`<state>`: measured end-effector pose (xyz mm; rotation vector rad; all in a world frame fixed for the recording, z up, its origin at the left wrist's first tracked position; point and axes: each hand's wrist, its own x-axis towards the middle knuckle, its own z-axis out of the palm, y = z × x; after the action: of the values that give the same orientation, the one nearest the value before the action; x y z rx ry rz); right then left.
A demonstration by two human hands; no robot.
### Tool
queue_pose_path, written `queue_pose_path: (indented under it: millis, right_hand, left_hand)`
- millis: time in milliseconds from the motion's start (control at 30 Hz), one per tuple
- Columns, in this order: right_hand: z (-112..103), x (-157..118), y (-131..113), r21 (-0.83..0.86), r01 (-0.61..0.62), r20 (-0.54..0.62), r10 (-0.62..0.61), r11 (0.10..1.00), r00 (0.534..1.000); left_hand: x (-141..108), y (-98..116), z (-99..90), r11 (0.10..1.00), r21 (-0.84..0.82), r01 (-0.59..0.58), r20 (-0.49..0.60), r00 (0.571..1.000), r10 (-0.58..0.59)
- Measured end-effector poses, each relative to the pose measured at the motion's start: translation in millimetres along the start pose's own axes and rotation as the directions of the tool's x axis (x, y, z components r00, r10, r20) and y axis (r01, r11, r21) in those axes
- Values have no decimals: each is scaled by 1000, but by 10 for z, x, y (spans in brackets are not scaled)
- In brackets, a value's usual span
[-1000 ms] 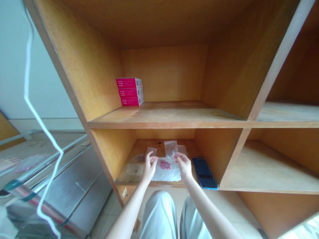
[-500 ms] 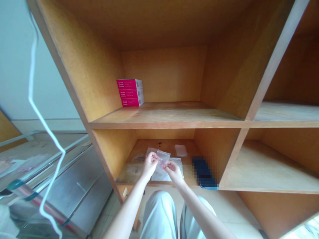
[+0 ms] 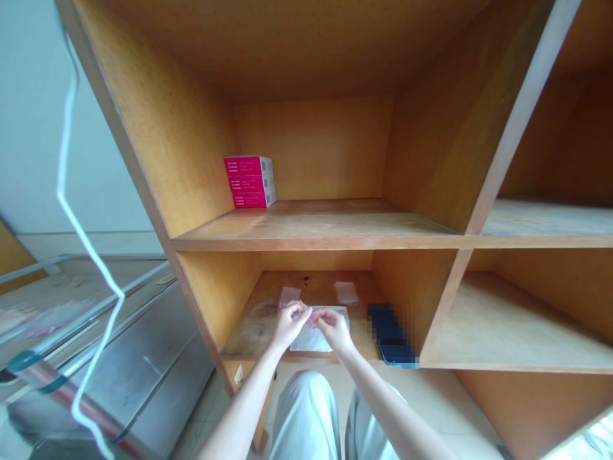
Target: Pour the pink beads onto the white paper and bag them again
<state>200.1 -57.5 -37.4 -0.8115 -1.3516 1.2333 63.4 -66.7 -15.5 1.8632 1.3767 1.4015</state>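
Over the lower shelf, my left hand and my right hand come close together, fingertips pinched. Between them is a small clear plastic bag, mostly hidden by the fingers; pinkish bits show at it. Below lies a larger white translucent bag or sheet, flat on the wood. One small clear zip bag rests just beyond my left hand. Farther back on the right lies another small clear bag.
A dark blurred-out object lies by the right wall of the lower compartment. Three pink boxes are stacked on the shelf above. A white cable hangs at left, before a metal-framed glass case. My knees are under the shelf edge.
The small bag, spread upright between my hands before, is now mostly hidden by my fingers. My left hand has turned and its fingertips moved right, closer to my right hand.
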Motion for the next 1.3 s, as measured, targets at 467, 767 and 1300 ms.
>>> queue_pose_path:
  millis: [467, 767, 1300]
  right_hand:
    - [-18, 18, -9, -184, 35, 123, -12, 982, 992]
    - [-7, 56, -41, -444, 156, 153, -97, 882, 984]
    - [117, 153, 29, -656, 195, 93, -179, 729, 979]
  left_hand:
    - [-24, 75, -100, 992, 124, -28, 130, 991, 12]
    - [-43, 31, -82, 967, 248, -60, 98, 995, 36]
    - [-36, -57, -109, 940, 341, 15, 4, 1000, -18]
